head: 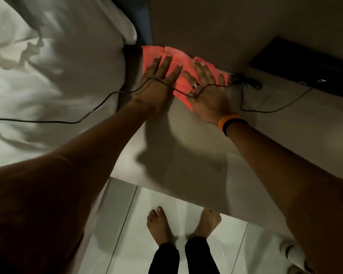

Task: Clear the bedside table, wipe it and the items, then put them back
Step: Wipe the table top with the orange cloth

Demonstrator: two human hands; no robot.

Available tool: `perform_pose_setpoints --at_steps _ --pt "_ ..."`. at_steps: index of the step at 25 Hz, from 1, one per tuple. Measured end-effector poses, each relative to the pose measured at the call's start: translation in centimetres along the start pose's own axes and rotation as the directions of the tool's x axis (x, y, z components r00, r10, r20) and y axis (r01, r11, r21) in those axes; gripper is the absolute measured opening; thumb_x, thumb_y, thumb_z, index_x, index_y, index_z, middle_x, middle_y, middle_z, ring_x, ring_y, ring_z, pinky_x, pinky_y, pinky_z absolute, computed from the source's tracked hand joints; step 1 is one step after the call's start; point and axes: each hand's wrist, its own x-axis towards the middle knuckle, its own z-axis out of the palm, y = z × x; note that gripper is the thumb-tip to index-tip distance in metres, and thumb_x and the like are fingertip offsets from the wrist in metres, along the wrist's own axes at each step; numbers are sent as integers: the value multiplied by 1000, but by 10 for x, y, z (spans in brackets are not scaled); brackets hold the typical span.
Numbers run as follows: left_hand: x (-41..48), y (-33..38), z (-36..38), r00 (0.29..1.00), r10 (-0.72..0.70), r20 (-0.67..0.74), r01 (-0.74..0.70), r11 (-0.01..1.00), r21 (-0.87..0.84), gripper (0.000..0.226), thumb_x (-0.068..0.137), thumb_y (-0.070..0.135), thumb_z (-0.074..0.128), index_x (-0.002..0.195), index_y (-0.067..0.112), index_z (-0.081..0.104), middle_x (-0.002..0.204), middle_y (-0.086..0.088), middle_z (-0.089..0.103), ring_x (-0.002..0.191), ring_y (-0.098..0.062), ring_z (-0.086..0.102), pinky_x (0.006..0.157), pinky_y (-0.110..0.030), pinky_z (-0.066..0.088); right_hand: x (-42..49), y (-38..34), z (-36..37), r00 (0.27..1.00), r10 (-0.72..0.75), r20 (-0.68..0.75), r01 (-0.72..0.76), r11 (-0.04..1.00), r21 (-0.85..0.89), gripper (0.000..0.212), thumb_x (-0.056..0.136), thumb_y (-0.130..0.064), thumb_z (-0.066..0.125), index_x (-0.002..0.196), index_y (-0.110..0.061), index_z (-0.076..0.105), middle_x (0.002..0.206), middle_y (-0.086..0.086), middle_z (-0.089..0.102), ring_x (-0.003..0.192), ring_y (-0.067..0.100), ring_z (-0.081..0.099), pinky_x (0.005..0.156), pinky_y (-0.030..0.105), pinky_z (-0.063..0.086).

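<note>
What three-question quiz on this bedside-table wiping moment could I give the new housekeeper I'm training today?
1. True or false: both hands press flat on the pink cloth.
2. What drapes across the backs of the left hand and right hand? A) a towel B) a thin black cable C) a belt
3. Which hand wears a ring?

Key: 1 true; 2 B; 3 the right hand, which also has an orange and black wristband. The cloth lies at the bedside table back corner, beside the bed.
</note>
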Motion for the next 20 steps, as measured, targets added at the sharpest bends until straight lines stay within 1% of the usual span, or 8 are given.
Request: perform_pose_setpoints --at_steps 2,3,6,9,11,12,16,20 --pt "0 4 -4 999 -16 31 16 1000 -3 69 96 55 18 160 29 22 168 -14 10 154 -43 6 123 -52 11 -2 -2 0 1000 17 -4 -17 999 28 63 94 -40 32 156 -41 22 170 -7 6 157 17 4 123 58 2" --pt "-5 9 -5 999 -31 39 31 1000 -1 68 97 54 23 160 28 21 169 -14 10 154 -43 6 123 -51 11 -7 -6 -1 999 40 1 -40 998 48 62 94 -40 34 155 -41 24 170 -7 6 157 17 3 123 58 1" --pt "-41 36 6 998 -56 1 56 998 -10 58 105 35 41 160 26 23 168 -13 15 153 -41 13 124 -51 18 -43 -13 4 996 80 29 -81 995 50 64 92 -36 41 154 -44 24 170 -8 7 157 18 2 124 59 3" --pt "-110 68 31 993 -94 -69 89 994 -70 63 99 30 49 158 26 28 166 -14 22 151 -41 20 121 -56 26 -112 -15 16 999 -9 48 9 1000 -4 65 95 -36 36 157 -41 16 170 -4 2 158 20 -2 123 62 8" --pt "-161 92 48 989 -128 -79 120 988 -100 68 95 27 58 158 25 30 166 -14 23 151 -41 22 120 -58 28 -165 -18 29 995 -71 73 73 997 -30 63 101 -37 33 159 -36 7 171 0 -2 157 24 -5 123 64 9" --pt "-184 102 56 989 -131 -72 123 987 -102 71 93 26 63 157 24 32 165 -14 24 150 -41 24 119 -58 29 -191 -20 36 994 -85 69 88 995 -41 62 103 -38 33 160 -34 8 171 2 0 157 26 -3 122 64 11" --pt "-259 140 83 995 -90 34 91 995 -31 81 88 29 74 157 25 32 166 -13 24 150 -42 25 116 -55 19 -288 -24 59 994 -92 50 94 995 -39 57 105 -49 34 158 -28 25 169 4 14 157 29 9 119 65 18" --pt "-276 171 89 998 9 66 -9 1000 6 79 81 34 78 151 21 45 162 -17 31 146 -44 30 110 -60 21 -328 0 56 989 -126 79 127 992 -15 59 103 -44 47 157 -32 25 169 2 13 157 27 9 121 63 18"
